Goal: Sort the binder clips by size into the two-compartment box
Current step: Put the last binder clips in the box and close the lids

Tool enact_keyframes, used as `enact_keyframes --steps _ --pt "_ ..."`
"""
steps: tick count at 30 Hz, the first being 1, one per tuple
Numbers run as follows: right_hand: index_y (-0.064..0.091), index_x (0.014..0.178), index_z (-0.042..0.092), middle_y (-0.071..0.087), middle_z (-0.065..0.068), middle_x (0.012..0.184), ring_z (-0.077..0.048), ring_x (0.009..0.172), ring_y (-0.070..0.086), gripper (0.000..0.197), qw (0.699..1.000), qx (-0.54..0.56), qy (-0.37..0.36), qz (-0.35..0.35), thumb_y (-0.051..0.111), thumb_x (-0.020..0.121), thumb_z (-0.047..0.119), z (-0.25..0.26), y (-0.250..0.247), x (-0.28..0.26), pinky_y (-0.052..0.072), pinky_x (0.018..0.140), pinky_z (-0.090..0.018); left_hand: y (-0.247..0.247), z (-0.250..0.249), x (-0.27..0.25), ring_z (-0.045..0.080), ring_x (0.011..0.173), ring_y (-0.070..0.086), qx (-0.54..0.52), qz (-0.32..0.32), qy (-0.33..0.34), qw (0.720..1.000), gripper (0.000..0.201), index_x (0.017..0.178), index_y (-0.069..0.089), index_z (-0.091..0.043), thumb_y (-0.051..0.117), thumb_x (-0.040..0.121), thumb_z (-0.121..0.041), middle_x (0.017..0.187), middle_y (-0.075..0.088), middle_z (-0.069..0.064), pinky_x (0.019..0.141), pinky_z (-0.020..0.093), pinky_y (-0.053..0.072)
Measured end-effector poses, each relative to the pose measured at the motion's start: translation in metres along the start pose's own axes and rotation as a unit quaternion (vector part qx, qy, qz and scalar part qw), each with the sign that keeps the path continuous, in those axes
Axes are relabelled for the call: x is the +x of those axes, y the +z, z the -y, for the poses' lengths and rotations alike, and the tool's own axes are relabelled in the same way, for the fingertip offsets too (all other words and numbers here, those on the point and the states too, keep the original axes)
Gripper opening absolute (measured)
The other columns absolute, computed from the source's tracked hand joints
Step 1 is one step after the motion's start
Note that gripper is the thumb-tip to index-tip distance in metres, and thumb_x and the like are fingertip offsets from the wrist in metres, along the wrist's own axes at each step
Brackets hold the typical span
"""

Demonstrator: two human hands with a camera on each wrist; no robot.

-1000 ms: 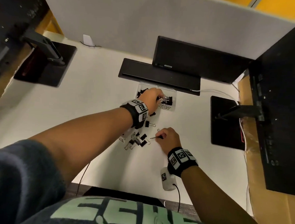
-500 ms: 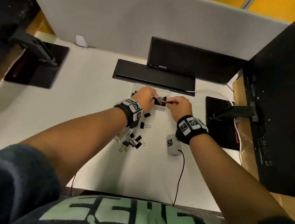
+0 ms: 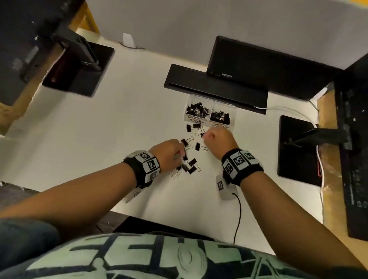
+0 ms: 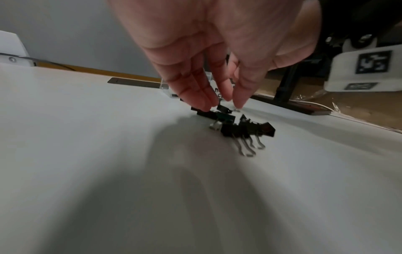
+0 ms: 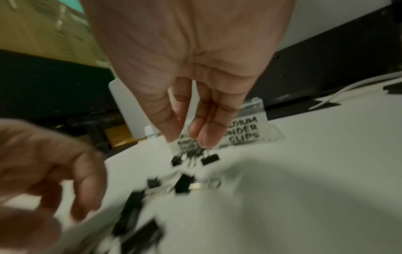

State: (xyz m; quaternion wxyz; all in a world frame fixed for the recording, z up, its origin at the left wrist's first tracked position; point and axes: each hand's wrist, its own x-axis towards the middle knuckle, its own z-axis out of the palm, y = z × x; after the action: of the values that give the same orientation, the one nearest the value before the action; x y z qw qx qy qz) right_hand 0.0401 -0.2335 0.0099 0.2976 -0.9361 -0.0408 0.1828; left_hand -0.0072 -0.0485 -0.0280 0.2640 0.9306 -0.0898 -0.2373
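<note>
A clear two-compartment box (image 3: 195, 118) stands at the back of the white table, black clips in both halves; its labels read small and medium binder clips (image 5: 245, 130). Loose black binder clips (image 3: 198, 146) lie in front of it, with a denser pile (image 3: 187, 167) nearer me. My left hand (image 3: 181, 155) hovers over that pile (image 4: 241, 130). In the left wrist view its straight fingers (image 4: 204, 103) and thumb stand apart around one small clip (image 4: 223, 109). My right hand (image 3: 206, 137) hangs just above clips near the box, fingers (image 5: 204, 137) pointing down, nothing seen held; the picture is blurred.
A flat black bar (image 3: 215, 86) and a dark monitor (image 3: 266, 60) stand right behind the box. Black stand bases sit at the left (image 3: 80, 69) and right (image 3: 296, 148). A white tagged block (image 3: 223, 187) with a black cable lies under my right wrist.
Both hands have drawn back from the box toward me. They now hang over the loose clips; the right hand no longer holds the clip it carried to the box.
</note>
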Motion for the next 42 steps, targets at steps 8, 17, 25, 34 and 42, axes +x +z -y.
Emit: enact_keyframes --steps 8,17,25,34,42 --pt "0.068 0.092 0.012 0.051 -0.005 0.1 -0.019 0.088 0.055 0.01 0.996 -0.057 0.004 0.069 0.066 0.083 0.016 -0.011 0.07 -0.048 0.041 0.073 -0.024 0.024 0.006 -0.016 0.026 0.098 0.058 0.019 0.02 -0.017 0.999 0.029 0.115 0.06 -0.014 0.062 0.087 -0.019 0.116 0.05 0.007 0.087 0.04 0.051" --pt "0.068 0.098 0.011 0.056 -0.008 0.105 -0.02 0.095 0.056 0.017 0.999 0.003 0.032 -0.011 0.064 0.082 0.009 -0.016 0.075 -0.055 0.039 0.075 -0.021 0.023 0.008 -0.021 0.027 0.087 0.057 -0.018 -0.014 -0.018 1.0 0.018 0.101 0.06 -0.009 0.059 0.084 -0.009 0.11 0.049 0.01 0.082 0.037 0.051" --pt "0.06 0.112 0.014 0.049 -0.003 0.1 -0.015 0.082 0.05 0.034 0.984 0.116 0.112 -0.078 0.065 0.078 0.013 -0.022 0.056 -0.043 0.042 0.078 -0.023 0.018 0.005 -0.02 0.023 0.083 0.055 -0.085 -0.048 -0.008 0.995 0.025 0.106 0.059 -0.009 0.043 0.088 -0.002 0.091 0.062 0.009 0.08 0.033 0.048" --pt "0.06 0.118 0.004 0.045 -0.013 0.125 -0.025 0.113 0.049 0.033 0.998 -0.052 0.032 -0.019 0.06 0.086 0.013 -0.012 0.084 -0.036 0.042 0.096 -0.028 0.018 -0.011 -0.009 0.028 0.087 0.056 -0.011 -0.013 -0.068 0.998 0.026 0.103 0.053 -0.006 0.043 0.094 -0.028 0.11 0.05 0.013 0.081 0.041 0.05" --pt "0.063 0.113 0.005 0.054 -0.014 0.115 -0.027 0.107 0.054 0.029 0.998 -0.047 0.022 -0.018 0.058 0.085 0.011 -0.014 0.071 -0.025 0.042 0.087 -0.027 0.032 -0.005 -0.003 0.028 0.103 0.058 0.108 0.008 -0.041 0.993 0.056 0.117 0.048 -0.01 0.059 0.083 -0.053 0.117 0.051 0.009 0.077 0.038 0.048"
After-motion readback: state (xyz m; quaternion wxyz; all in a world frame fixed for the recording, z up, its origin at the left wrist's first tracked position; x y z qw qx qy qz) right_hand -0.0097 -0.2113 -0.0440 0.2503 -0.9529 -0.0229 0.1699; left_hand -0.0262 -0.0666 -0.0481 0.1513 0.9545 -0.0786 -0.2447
